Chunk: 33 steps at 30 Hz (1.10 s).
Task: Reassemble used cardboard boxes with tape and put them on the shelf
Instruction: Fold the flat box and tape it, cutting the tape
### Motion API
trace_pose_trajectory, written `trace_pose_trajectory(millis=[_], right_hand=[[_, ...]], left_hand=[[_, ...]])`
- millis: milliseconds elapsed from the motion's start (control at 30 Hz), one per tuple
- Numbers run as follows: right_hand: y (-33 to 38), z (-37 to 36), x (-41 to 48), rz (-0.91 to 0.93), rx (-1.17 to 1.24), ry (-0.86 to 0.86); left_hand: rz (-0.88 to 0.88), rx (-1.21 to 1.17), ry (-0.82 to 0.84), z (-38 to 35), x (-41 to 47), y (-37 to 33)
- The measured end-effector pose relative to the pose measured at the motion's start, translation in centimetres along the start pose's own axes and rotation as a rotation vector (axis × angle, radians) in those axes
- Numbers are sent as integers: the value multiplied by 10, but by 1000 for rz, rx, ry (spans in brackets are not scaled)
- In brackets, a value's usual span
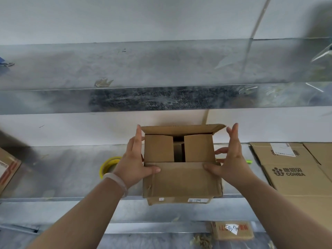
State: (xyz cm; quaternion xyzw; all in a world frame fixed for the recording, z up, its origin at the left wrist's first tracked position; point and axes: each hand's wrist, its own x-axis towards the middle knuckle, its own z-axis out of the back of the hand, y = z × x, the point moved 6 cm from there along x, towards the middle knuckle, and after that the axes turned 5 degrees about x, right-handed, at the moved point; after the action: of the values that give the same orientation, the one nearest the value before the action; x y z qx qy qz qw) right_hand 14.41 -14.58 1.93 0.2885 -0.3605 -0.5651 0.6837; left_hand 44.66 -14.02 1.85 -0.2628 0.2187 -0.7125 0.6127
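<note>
We see a cardboard box (181, 178) at the front edge of a metal shelf (71, 173), held between both hands. Its two short flaps are folded inward with a dark gap between them, the far flap stands raised, and the near flap lies toward us.

The left hand (133, 164), with a pale bracelet (118, 182) at its wrist, has its grip apart. Its fingers lie straight up along the box's left wall and its thumb presses on the near flap. The right hand (231, 164) mirrors it, its grip also apart, with fingers spread beside the right wall and the thumb on the same flap.

A yellow tape roll (106, 165) sits on the shelf just behind the left wrist. Flattened cartons (291, 177) lie to the right of the box, near it. An upper shelf (125, 69) runs above.
</note>
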Motion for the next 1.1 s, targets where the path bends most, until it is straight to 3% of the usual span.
trace_pose_trajectory(millis=[133,233,367,500,633,833,1100], right_hand=[[-3,-2,-3,5,56,33],[-8,-4,-11,38,99,40],[-17,-23,-26,-64,165,218],[-26,-46,-36,-177,-10,392],[-20,-41,-35,-181,23,300],[0,-14,-10,-204,29,-2],[5,-18,-6,-224,-122,35]], left_hand=[[-21,-42,-58,0,-2,7],[-68,-39,12,-9,-7,14],[-23,-122,168,-25,-18,25],[31,-101,211,-38,-28,36],[54,-155,112,-36,-30,35],[127,-188,-68,-9,-2,11],[82,19,-69,-8,3,-3]])
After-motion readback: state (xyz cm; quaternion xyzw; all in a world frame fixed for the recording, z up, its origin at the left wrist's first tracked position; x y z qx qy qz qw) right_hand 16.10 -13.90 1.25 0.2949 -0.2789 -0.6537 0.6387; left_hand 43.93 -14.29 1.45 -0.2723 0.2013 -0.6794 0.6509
